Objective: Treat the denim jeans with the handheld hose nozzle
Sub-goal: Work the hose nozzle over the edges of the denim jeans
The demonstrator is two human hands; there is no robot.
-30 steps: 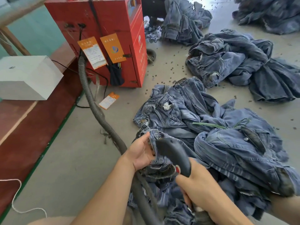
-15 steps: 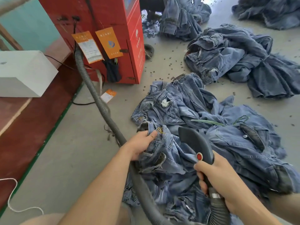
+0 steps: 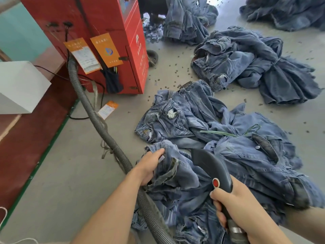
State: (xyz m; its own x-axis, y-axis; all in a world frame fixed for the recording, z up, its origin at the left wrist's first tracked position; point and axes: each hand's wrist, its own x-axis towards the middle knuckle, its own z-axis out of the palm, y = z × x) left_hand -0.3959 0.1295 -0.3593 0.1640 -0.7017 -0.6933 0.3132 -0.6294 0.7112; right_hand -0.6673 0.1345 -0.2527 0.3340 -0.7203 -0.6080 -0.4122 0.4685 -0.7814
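Two hands busy | left hand (image 3: 151, 166) grip holds jeans (image 3: 175, 175) | right hand (image 3: 233, 205) grip holds nozzle (image 3: 209, 166)

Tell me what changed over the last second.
The right hand drew the nozzle off the jeans and swung it rightward, baring its red button. The left hand kept gripping the jeans and spread them a little. The hose and red machine stayed put.

Faded blue denim jeans (image 3: 184, 175); black nozzle (image 3: 211, 166) with red button (image 3: 216, 183); red machine (image 3: 105, 41) at eleven o'clock bearing orange tags (image 3: 105, 50).
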